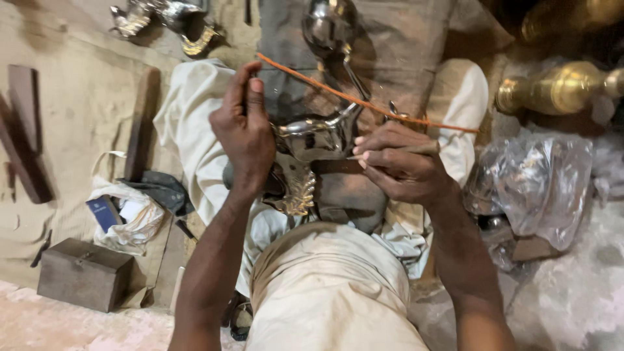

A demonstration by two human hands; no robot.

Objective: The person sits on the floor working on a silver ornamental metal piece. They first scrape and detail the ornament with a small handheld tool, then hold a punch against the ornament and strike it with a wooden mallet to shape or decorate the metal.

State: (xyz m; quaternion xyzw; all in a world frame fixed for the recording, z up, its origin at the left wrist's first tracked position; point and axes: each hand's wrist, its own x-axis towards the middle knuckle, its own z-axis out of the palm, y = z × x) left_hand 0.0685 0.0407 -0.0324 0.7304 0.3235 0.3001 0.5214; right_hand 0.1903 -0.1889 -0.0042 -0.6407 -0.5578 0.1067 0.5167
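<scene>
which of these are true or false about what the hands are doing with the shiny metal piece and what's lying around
1. The left hand pinches one end of an orange cord. True.
2. The right hand is empty. False: it holds a thin wooden stick.
3. The silver metal piece lies between the two hands. True.
4. The small box at lower left stands open. False: its lid is shut.
5. Brass vessels lie at upper right. True.
</scene>
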